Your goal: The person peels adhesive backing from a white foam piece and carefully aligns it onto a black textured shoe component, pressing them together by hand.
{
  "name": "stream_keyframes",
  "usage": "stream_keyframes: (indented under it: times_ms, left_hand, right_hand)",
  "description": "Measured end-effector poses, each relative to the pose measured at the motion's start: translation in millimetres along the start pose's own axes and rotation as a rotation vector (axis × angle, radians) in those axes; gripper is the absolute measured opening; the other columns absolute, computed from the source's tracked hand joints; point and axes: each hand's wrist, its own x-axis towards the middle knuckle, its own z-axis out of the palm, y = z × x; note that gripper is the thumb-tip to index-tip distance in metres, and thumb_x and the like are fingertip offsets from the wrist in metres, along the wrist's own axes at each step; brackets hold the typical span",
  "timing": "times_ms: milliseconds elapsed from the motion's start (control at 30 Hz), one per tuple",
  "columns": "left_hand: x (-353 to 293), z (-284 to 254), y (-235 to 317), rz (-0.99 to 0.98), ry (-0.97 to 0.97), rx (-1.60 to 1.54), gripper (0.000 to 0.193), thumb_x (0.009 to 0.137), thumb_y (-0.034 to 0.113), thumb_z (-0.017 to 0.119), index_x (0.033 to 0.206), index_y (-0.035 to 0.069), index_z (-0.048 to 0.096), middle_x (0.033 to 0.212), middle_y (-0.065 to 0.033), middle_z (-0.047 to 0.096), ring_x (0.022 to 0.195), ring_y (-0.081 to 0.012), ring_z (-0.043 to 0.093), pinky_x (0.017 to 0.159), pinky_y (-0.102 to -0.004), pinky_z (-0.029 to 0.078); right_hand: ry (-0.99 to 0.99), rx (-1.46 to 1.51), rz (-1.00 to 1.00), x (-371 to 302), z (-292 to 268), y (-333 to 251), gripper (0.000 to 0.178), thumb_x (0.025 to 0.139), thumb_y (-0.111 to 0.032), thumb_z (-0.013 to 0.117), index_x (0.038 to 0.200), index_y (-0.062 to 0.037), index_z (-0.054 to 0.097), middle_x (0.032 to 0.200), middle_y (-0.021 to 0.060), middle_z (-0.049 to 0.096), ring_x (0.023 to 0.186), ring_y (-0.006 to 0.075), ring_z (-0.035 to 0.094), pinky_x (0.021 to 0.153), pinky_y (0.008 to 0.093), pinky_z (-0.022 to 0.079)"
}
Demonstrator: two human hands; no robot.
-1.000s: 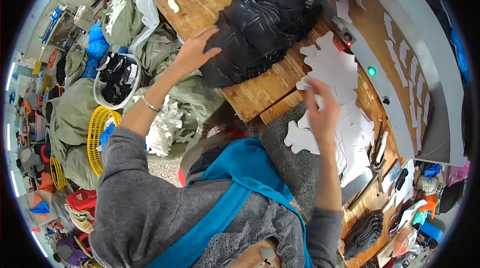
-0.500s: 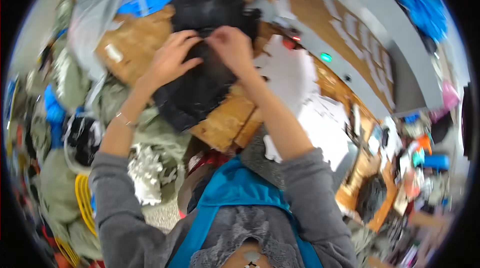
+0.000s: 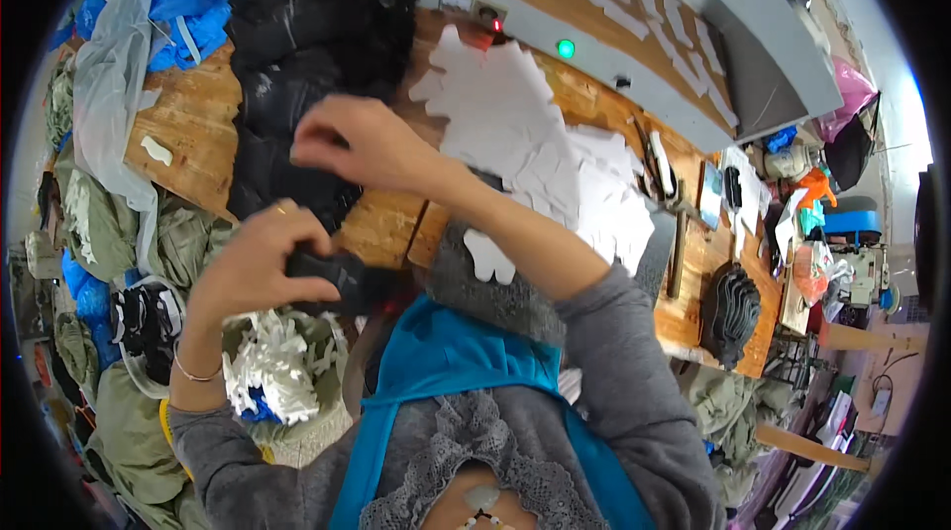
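Observation:
My left hand (image 3: 260, 267) is at the near edge of the wooden table, its fingers and thumb curled round a piece of thin black material (image 3: 347, 280). That piece hangs over the edge toward my lap. Farther up, my right hand (image 3: 369, 146) hovers over a long stack of black pieces (image 3: 282, 84); its fingers are bent together and slightly blurred, so whatever is at their tips cannot be made out. The stack runs away from me across the table, with uneven edges and a slight sheen.
White cut pieces (image 3: 515, 124) lie right of the stack, by a dark grey pad (image 3: 461, 272). Beyond stands a grey machine housing (image 3: 644, 74) with red and green lights. A bag of white scraps (image 3: 272, 371) sits below left. A bundle of dark pieces (image 3: 731, 312) lies right.
My hands were together on the black stack and have parted. The left has come down toward me with a black piece; the right stays over the stack. The view has shifted right.

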Motion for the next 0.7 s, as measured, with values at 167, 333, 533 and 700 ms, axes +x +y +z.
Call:
stream_keyframes:
  times_ms: [167, 333, 533, 700]
  left_hand:
    - [11.9, 9.2, 4.3, 0.068, 0.222, -0.103, 0.039, 0.054, 0.011, 0.079, 0.086, 0.006, 0.057, 0.088, -0.0033, 0.057, 0.075, -0.0162, 0.05, 0.065, -0.0266, 0.041]
    - [52.2, 85.9, 11.0, -0.26, 0.72, -0.827, 0.027, 0.08, 0.018, 0.067, 0.102, 0.004, 0.059, 0.1, -0.0054, 0.059, 0.074, -0.0098, 0.054, 0.052, -0.0181, 0.042]
    - [73.9, 116.9, 33.5, -0.483, 0.345, -1.4, 0.025, 0.085, 0.03, 0.064, 0.088, 0.005, 0.062, 0.07, 0.0044, 0.055, 0.045, -0.002, 0.043, 0.038, -0.0183, 0.035]
    - [80.7, 99.9, 39.5, -0.343, -0.033, -0.654, 0.027, 0.084, 0.027, 0.064, 0.085, 0.0, 0.063, 0.065, 0.0014, 0.055, 0.045, -0.0041, 0.047, 0.04, -0.0193, 0.037]
  right_hand:
    - [-0.088, 0.114, 0.275, -114.1, -4.7, -46.3, 0.028, 0.083, -0.023, 0.063, 0.095, 0.0026, 0.059, 0.081, 0.0157, 0.061, 0.075, 0.0233, 0.059, 0.07, 0.0316, 0.046]
    - [0.433, 0.15, 0.477, -154.3, -26.7, -50.3, 0.02, 0.082, -0.015, 0.065, 0.085, 0.0023, 0.057, 0.068, 0.0152, 0.057, 0.06, 0.0244, 0.053, 0.058, 0.0326, 0.043]
    - [0.437, -0.092, 0.553, -187.0, -50.0, -35.5, 0.015, 0.08, -0.011, 0.066, 0.087, 0.0002, 0.06, 0.074, 0.0118, 0.06, 0.066, 0.0222, 0.058, 0.063, 0.032, 0.046]
    - [0.242, -0.54, 0.67, -211.5, -146.4, 31.9, 0.037, 0.07, -0.014, 0.073, 0.103, -0.006, 0.059, 0.102, 0.0118, 0.059, 0.081, 0.0234, 0.061, 0.07, 0.032, 0.049]
